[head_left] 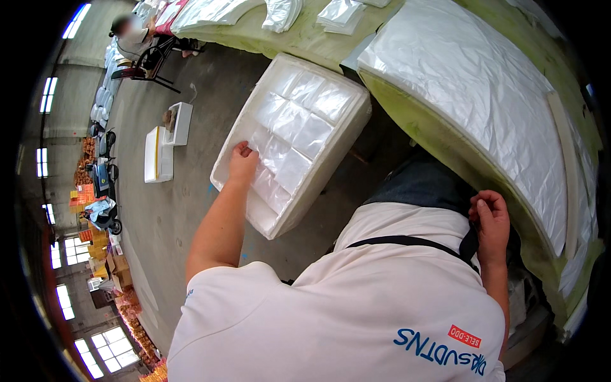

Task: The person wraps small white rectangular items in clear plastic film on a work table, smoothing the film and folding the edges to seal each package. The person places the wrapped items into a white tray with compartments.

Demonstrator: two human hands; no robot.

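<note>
A white open-topped box [289, 213] stands tilted across the middle of the view, beside the table edge. Inside it lie flat, shiny stacks of clear plastic bags [312, 132] arranged in rows. My left hand [243, 163] reaches over the box's left side, its fingers curled down close to the bags. Whether anything thin is pinched there is hidden. By my waist, next to the table edge, my right hand [491, 219] is loosely closed, with nothing visible in it. A black strap [470, 243] hangs just beside that hand.
A green-covered table [407, 118] curves along the right, bearing a large sheet of white plastic film [471, 95] and a pale bar [562, 172]. More plastic bags [340, 15] lie at its far end. White boxes [159, 156] stand on the floor; a person [132, 43] sits far left.
</note>
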